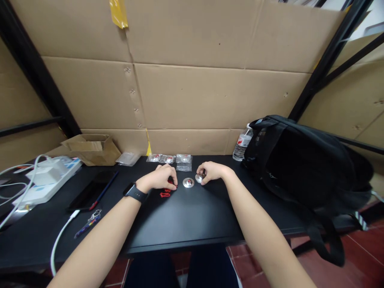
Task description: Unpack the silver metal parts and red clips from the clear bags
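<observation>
We seem mid-pickup: right hand (213, 171) pinching a metal disc (198, 178), left hand (163, 177) apparently pinching red cord (165, 195) (next calls for steadiness).

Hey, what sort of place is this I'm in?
It looks like a makeshift desk nook, perhaps a workstation: a black tabletop, a cardboard wall behind it, and a black metal frame at the sides. What building it belongs to, I can't tell.
</observation>
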Tool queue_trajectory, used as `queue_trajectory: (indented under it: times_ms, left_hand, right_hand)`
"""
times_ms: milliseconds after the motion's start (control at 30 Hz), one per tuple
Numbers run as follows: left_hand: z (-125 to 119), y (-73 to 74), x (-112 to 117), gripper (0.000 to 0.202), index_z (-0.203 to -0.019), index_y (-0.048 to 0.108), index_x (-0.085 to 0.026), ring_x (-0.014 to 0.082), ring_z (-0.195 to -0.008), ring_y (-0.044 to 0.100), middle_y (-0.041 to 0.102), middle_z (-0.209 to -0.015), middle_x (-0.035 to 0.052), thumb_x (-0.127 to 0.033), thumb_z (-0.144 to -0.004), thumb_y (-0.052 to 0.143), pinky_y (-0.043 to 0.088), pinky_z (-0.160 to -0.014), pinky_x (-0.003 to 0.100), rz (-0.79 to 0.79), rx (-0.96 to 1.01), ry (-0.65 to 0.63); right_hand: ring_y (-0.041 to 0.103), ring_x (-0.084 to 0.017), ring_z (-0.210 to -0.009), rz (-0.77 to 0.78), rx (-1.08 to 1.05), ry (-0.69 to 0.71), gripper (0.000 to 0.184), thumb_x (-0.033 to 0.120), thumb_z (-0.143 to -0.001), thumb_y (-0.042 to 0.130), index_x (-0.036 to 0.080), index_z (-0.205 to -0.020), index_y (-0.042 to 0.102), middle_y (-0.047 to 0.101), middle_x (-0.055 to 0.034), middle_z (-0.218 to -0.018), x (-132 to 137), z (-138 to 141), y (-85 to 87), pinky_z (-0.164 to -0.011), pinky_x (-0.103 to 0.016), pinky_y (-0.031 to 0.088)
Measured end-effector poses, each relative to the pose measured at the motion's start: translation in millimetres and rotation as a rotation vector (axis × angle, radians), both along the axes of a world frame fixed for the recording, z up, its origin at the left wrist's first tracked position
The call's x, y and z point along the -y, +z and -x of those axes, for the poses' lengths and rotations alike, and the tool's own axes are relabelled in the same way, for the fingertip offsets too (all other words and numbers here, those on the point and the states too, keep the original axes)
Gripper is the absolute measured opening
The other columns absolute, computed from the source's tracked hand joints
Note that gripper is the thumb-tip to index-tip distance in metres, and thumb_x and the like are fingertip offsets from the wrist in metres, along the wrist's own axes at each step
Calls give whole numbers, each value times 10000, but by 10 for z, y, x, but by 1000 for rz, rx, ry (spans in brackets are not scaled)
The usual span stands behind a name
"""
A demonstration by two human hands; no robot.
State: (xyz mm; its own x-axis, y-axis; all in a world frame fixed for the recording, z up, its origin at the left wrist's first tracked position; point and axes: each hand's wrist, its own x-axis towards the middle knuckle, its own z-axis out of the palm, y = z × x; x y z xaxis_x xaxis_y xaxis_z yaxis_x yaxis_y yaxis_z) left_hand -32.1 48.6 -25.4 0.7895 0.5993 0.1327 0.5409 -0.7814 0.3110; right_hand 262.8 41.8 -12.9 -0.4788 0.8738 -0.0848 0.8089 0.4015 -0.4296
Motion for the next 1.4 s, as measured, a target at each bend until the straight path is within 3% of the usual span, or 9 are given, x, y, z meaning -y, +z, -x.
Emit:
queue_trajectory:
  times_ms: [200,400,533,633,800,867,967,1233,1400]
  left_hand:
    - [-104,-20,75,46,-751,758,-291,240,-980,628,740,-900,15,-300,-780,723,385,-878,317,4,28,21]
    - [-113,54,50,150,-942,675,-248,191,-833,678,742,-831,6,-318,-931,542,445,-834,302,-12,288,152]
    - [-106,41,-29,183,-885,727,-222,210,-877,688,758,-900,35,-385,-869,645,481,-854,321,-8,480,219]
    - [-127,18,-62,239,-889,770,-204,229,-920,698,774,-945,58,-424,-833,694,504,-883,343,152,628,215]
    - [-190,19,-15,283,-865,784,-183,244,-933,704,779,-960,84,-445,-759,777,522,-896,373,351,794,225]
    - [-214,24,9,286,-826,775,-180,247,-932,706,778,-950,86,-445,-724,808,526,-901,383,367,823,241]
    - [-241,21,17,340,-910,774,-179,243,-926,711,777,-977,91,-447,-707,822,537,-890,381,391,842,245]
    - [-288,-9,-1,263,-895,773,-189,238,-927,695,769,-933,54,-436,-838,703,507,-922,355,237,810,158]
    - [-301,8,39,172,-868,770,-210,228,-1027,646,699,-1043,65,-358,-854,685,459,-1000,359,65,807,177]
  right_hand:
    - [647,-157,-683,-38,-13,-23,366,214,-519,861,205,-866,745,718,-4,-817,3,34,-33,-613,-235,469]
    - [627,-157,-687,-35,-1,-9,399,223,-501,877,190,-862,709,694,-2,-806,16,22,-8,-600,-237,461]
    - [621,-155,-735,-96,-104,33,411,223,-540,859,181,-915,695,684,-6,-846,17,21,40,-650,-242,475]
    - [613,-151,-766,-156,-261,62,447,242,-571,857,175,-974,676,669,-13,-890,28,68,65,-682,-250,486]
    - [604,-152,-836,-393,-474,56,473,146,-623,784,196,-1068,634,637,-37,-1026,92,247,76,-730,-264,491]
    - [609,-162,-873,-407,-540,59,479,150,-641,769,209,-1093,620,636,-42,-1060,127,331,84,-716,-260,490]
    - [620,-170,-898,-376,-632,64,482,207,-657,785,216,-1107,611,642,-42,-1081,178,447,103,-685,-252,489]
    - [626,-159,-874,-358,-723,82,464,234,-659,811,223,-1087,634,655,-38,-1083,266,620,115,-661,-243,482]
    - [626,-154,-856,-397,-712,56,457,250,-676,817,223,-1103,655,653,-48,-1099,265,622,102,-674,-253,486]
